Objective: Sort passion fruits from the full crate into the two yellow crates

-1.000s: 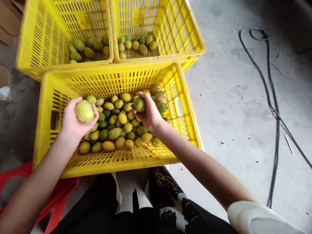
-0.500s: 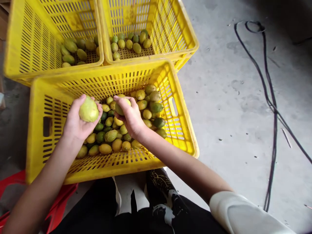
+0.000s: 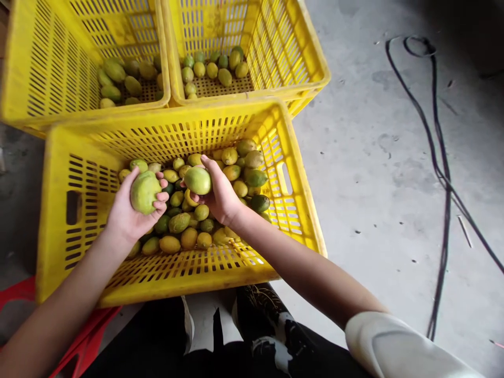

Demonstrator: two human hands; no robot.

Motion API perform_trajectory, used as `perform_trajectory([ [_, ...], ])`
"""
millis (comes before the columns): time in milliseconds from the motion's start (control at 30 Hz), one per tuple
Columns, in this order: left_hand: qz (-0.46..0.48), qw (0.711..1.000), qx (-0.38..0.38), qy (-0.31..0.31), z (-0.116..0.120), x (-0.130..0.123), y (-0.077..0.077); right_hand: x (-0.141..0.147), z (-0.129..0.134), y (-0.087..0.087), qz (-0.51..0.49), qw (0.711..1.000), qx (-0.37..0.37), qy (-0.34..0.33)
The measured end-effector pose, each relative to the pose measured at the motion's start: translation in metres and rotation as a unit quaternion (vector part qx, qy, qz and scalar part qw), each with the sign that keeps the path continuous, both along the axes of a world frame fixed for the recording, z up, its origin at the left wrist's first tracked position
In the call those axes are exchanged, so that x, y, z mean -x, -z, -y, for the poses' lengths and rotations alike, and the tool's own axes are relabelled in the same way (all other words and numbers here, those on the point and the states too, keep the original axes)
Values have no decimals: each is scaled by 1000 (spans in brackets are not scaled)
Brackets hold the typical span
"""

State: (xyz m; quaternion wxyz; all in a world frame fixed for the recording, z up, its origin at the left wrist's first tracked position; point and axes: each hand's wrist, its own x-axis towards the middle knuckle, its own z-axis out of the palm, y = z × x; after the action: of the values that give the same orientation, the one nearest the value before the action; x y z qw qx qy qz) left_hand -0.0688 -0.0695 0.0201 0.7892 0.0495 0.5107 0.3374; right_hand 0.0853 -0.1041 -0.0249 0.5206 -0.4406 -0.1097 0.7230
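Observation:
My left hand (image 3: 128, 210) is wrapped round a large green-yellow fruit (image 3: 145, 192), above the left part of the near yellow crate (image 3: 157, 286). My right hand (image 3: 222, 194) holds a smaller pale green fruit (image 3: 198, 180) between thumb and fingers, over the middle of that crate. Below both hands lie many loose green and yellow fruits (image 3: 179, 223), some hidden behind the hands. The two held fruits are apart from each other.
Behind the near crate stand a left yellow crate (image 3: 51, 68) and a right yellow crate (image 3: 291, 52), each with several fruits. A black cable (image 3: 446, 226) lies on the grey floor at right. Something red (image 3: 84, 336) shows at lower left.
My right hand has turned, so its fruit shows more fully. The left hand's fingers have shifted round its fruit, which is slightly turned. The view has moved a little.

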Motion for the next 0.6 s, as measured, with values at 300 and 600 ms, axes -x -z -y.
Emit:
perform_trajectory([
  [300,-48,996,-16,-80,2,0,6,4,2,0,4,998,-33,48],
  [600,-46,998,38,-7,10,-5,15,1,5,5,-14,1000,-22,-6],
])
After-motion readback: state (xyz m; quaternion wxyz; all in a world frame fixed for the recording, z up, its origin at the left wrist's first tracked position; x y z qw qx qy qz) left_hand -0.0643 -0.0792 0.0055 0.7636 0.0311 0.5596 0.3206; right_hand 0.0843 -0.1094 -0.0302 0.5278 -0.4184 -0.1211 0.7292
